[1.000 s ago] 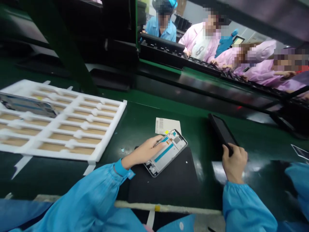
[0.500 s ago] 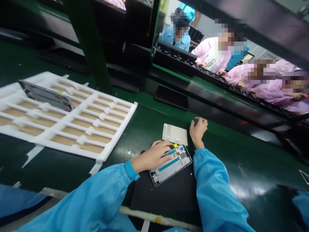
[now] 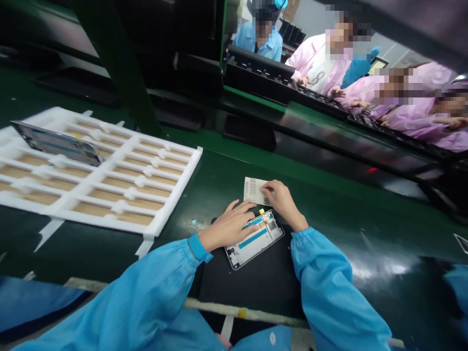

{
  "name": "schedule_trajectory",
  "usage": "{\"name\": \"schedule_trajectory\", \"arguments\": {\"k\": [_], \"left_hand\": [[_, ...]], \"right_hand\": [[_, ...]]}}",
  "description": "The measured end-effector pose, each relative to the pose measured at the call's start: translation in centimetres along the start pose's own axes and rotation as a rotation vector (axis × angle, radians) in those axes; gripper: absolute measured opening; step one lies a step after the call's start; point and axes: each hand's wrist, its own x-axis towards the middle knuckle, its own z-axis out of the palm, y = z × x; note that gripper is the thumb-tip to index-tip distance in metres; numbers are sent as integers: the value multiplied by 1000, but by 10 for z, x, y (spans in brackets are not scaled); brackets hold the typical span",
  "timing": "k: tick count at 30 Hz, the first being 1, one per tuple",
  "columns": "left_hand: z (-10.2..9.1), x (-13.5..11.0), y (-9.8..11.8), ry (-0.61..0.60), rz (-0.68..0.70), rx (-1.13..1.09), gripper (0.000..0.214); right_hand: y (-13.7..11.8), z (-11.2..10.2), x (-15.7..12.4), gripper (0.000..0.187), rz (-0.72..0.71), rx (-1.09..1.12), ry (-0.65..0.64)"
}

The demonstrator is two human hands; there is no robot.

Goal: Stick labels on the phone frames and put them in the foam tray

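A phone frame (image 3: pixel 256 239) with teal strips lies inner side up on a black mat (image 3: pixel 263 278) at the near edge of the green bench. My left hand (image 3: pixel 226 226) rests flat on its left part, fingers stretched out. My right hand (image 3: pixel 281 202) lies on a white sheet of small stickers (image 3: pixel 253 190) just beyond the frame, with thumb and forefinger pinched at the sheet's right part. What they pinch is too small to make out.
A white foam tray (image 3: pixel 109 190) with long slots sits to the left, one phone frame (image 3: pixel 54 143) leaning in its far slot. A dark conveyor (image 3: pixel 329 141) runs behind the bench. Several people in pink and blue coats work on the far side.
My right hand let go of a black phone at the right, moved left past the sticker sheet, then came down onto the sheet. My left hand stayed on the frame.
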Motion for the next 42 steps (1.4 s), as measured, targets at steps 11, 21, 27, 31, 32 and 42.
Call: {"name": "schedule_trajectory", "arguments": {"k": [11,21,27,31,32,42], "left_hand": [[0,-4,6,71,-8,-1,26],[5,-7,4,27,59,50,28],[3,-7,6,5,48,40,26],[2,-6,7,-22,43,35,26],[2,-6,7,-27,45,29,26],[0,-5,5,-38,75,-15,22]], "right_hand": [[-8,2,25,13,21,-29,-40],[-6,-10,-20,12,17,9,-126],[-4,-8,-29,15,-20,-9,-188],[-3,-11,-23,15,-50,11,-203],[-2,-12,-23,14,-56,28,-204],[-11,-9,-40,22,153,398,189]]}}
